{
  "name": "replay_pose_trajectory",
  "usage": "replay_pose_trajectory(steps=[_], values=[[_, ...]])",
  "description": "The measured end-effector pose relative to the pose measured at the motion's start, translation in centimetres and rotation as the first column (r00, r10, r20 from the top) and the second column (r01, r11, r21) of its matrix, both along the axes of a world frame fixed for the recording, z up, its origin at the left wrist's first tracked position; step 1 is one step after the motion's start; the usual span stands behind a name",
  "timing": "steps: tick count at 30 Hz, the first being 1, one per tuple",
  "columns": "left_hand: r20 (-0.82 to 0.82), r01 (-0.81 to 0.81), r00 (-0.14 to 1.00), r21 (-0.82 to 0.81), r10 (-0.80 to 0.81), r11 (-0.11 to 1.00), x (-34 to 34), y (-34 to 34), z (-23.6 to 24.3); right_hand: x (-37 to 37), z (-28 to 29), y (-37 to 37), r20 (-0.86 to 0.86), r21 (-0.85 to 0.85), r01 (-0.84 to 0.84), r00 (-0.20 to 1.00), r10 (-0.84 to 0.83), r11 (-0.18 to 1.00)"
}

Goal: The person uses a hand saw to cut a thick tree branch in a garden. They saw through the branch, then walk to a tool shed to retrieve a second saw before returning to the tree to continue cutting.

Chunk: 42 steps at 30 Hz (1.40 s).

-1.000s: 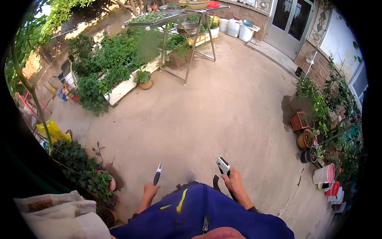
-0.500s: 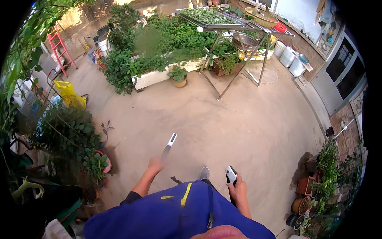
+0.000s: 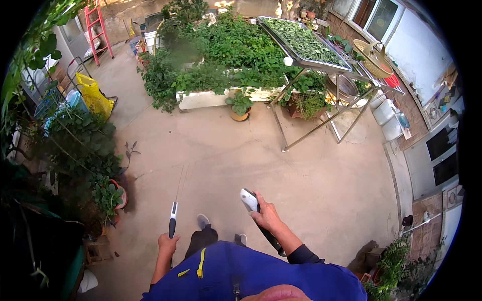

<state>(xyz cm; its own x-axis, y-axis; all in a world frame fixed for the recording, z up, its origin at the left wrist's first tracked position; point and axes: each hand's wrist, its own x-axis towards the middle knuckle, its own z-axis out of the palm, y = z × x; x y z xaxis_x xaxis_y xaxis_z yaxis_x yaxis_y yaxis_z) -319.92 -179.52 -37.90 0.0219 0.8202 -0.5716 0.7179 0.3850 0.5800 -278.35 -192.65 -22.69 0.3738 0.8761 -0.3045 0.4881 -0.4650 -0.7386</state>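
Observation:
My left hand [image 3: 167,243] is closed round the black end of a slim white-and-black handle [image 3: 173,214], which points away from me over the concrete. Faint thin lines run on from its tip, like a fine cord or wire. In my right hand [image 3: 267,215], in front of my body, is a second white-and-black handle [image 3: 248,198]. Its rounded white end tips up to the left, and a dark length passes back beneath my wrist. Whether the two handles are joined I cannot tell.
Ahead lies a planted bed with a pale edge [image 3: 202,100]. Beside it are a potted plant [image 3: 240,103] and a metal rack [image 3: 286,149] bearing a tray of leaves [image 3: 306,42]. More plants [image 3: 83,158] stand left, with a yellow bag [image 3: 95,97] and red ladder [image 3: 98,32].
My right hand has come up and inward, its handle now angled left. My left hand has dropped lower and left, its handle now nearly straight ahead. My view has shifted and both shoes show.

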Motion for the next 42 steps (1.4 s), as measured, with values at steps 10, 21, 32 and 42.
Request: replay_pose_trajectory(steps=[10,21,32,42], values=[[0.182,-0.231,0.95,-0.14,0.254,0.963,0.1,16.5,2.4,-0.8,-0.6,23.4,0.081,0.044,0.001,0.997,-0.005,0.999],[0.105,-0.064,0.993,0.073,0.056,0.995,-3.4,44.5,2.5,-4.4,1.0,46.0,0.16,0.085,0.045,0.985,-0.058,0.995],[0.166,-0.175,0.973,0.059,0.163,0.983,1.3,64.3,3.6,0.6,-2.7,70.0,0.169,0.038,-0.103,0.981,0.095,0.994],[-0.071,-0.065,0.994,0.256,0.086,0.964,-2.1,81.9,-0.5,2.6,-0.9,102.5,0.224,0.064,-0.469,0.867,0.445,0.881]])
